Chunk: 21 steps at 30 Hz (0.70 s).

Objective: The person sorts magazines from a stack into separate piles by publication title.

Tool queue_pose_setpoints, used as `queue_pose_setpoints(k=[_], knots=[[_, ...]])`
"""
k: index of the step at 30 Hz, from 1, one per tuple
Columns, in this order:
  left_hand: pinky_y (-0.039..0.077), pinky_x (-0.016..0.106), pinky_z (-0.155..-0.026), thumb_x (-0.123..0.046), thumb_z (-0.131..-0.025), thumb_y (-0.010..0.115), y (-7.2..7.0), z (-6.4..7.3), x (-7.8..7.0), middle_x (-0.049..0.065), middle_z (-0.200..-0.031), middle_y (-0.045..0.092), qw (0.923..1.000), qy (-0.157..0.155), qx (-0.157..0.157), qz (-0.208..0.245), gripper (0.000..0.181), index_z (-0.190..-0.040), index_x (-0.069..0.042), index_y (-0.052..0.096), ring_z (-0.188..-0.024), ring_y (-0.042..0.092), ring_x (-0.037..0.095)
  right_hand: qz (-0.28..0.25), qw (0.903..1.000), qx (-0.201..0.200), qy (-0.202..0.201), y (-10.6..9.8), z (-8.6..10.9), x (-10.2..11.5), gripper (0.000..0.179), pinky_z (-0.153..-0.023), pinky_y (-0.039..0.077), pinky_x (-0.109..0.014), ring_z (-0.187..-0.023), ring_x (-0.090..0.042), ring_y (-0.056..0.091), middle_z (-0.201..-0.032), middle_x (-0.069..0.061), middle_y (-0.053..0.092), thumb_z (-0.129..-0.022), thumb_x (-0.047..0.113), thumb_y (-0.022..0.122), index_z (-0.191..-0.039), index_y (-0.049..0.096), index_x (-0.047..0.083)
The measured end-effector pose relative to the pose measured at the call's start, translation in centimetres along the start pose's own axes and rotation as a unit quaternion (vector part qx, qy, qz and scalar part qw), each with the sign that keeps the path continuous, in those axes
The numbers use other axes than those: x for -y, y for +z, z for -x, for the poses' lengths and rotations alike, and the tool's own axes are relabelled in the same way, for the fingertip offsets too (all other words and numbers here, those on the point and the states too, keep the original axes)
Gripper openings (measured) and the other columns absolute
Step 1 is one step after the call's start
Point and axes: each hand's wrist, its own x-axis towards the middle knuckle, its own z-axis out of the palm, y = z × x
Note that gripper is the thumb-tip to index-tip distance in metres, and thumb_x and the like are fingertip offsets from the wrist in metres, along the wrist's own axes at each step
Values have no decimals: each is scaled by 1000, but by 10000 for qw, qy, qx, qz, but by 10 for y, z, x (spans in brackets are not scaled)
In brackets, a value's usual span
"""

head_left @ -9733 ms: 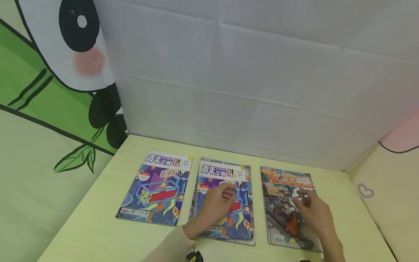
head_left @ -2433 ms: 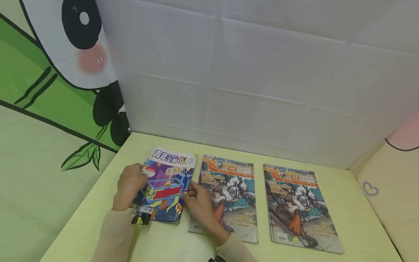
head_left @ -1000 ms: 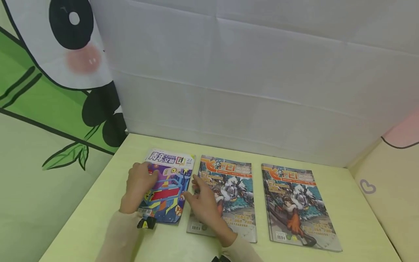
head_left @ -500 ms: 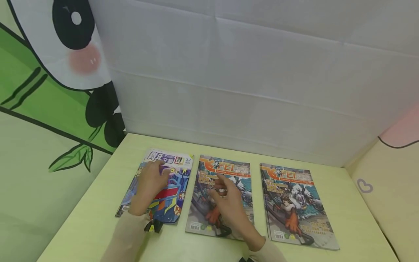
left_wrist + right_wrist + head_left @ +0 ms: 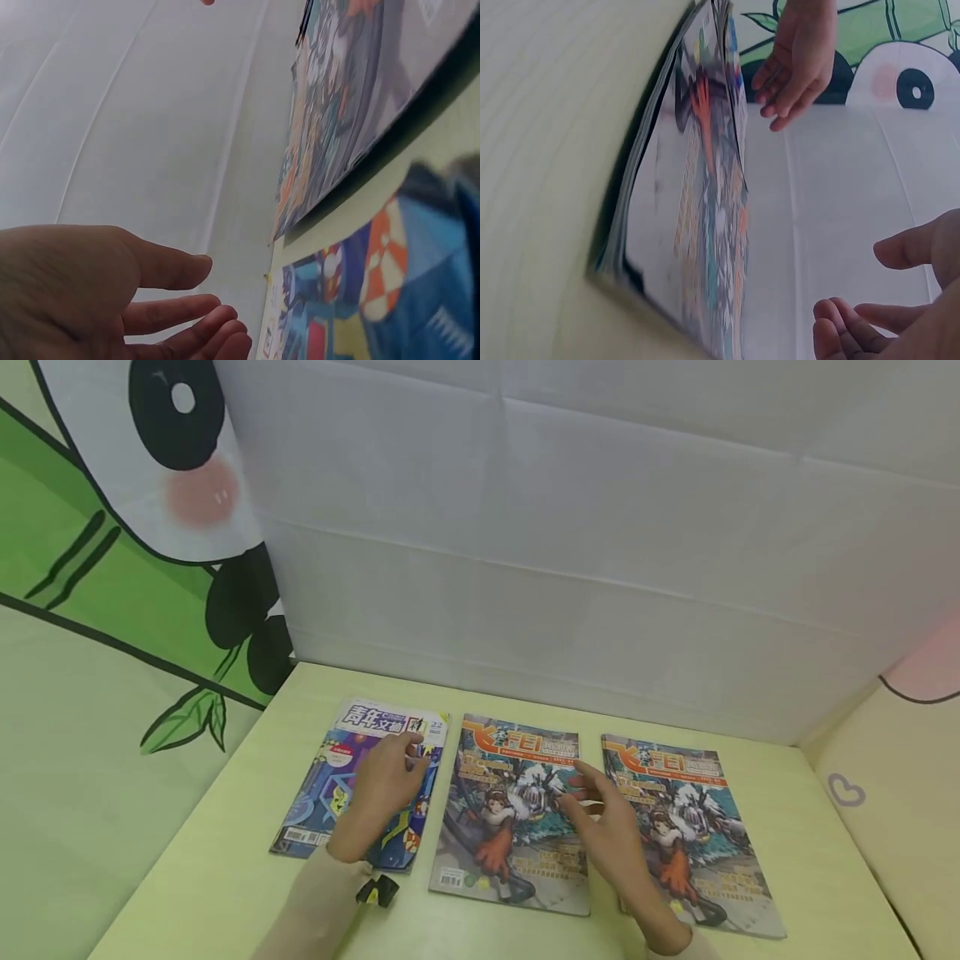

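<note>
Three piles of magazines lie in a row. On the left is a purple-and-blue magazine [image 5: 311, 814] with a white title band. My left hand [image 5: 384, 785] hovers over its right half, fingers loosely bent and holding nothing; the left wrist view shows that hand [image 5: 82, 289] apart from the covers. In the middle lies a grey-teal magazine [image 5: 480, 827] with an orange title. A matching magazine [image 5: 731, 860] is at right. My right hand [image 5: 617, 831] is above the gap between these two, thumb and fingers apart with nothing between them.
The magazines rest on a pale yellow table [image 5: 225, 827]. A white cloth wall [image 5: 562, 568] rises behind it, with a panda-and-bamboo print [image 5: 135, 518] at left and a cream side panel [image 5: 900, 810] at right.
Earlier, a purple-and-blue magazine lay on the middle one; now the middle shows only the orange-titled cover. Both hands have since left the left magazine's edges and moved right, the right hand farther.
</note>
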Motion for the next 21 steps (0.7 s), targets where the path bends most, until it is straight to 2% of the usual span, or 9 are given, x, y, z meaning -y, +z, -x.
queue_pose_setpoints(k=[3,8,14,18,21], knots=[[58,49,-76,-6,-98,77,7,0,-3,16,-101,72,9998,120,86,115,33,-128,7,74,-85,67,28,50,9998,-100,190,-13,2,-7,54,-95,58,-31,-114,-28,69,-134,-19,72,-106,6,74,-158,58,1],[58,44,-76,-5,-98,77,19,2,-6,11,-97,71,9989,218,237,329,30,-126,8,75,-84,68,23,52,9978,-185,632,-24,4,-16,53,-97,54,-23,-113,-19,67,-134,-18,71,-108,5,71,-159,58,4],[56,39,-72,-3,-96,78,25,4,-9,6,-90,68,9980,318,240,483,29,-122,8,76,-79,65,18,86,9966,-120,808,-26,6,-24,53,-99,55,-27,-113,-20,67,-135,-18,71,-108,7,71,-159,56,2],[52,35,-67,-5,-96,77,28,5,-11,4,-85,68,9979,298,393,413,29,-123,8,76,-73,58,15,173,9959,81,890,-25,4,-31,55,-96,57,-31,-112,-23,68,-134,-18,71,-108,9,72,-160,55,0],[52,34,-66,-7,-98,78,29,6,-12,5,-85,72,9976,198,585,309,30,-124,8,76,-71,59,15,307,9935,387,1026,-24,2,-37,62,-89,59,-32,-111,-25,68,-134,-19,69,-107,12,74,-162,50,-3]])
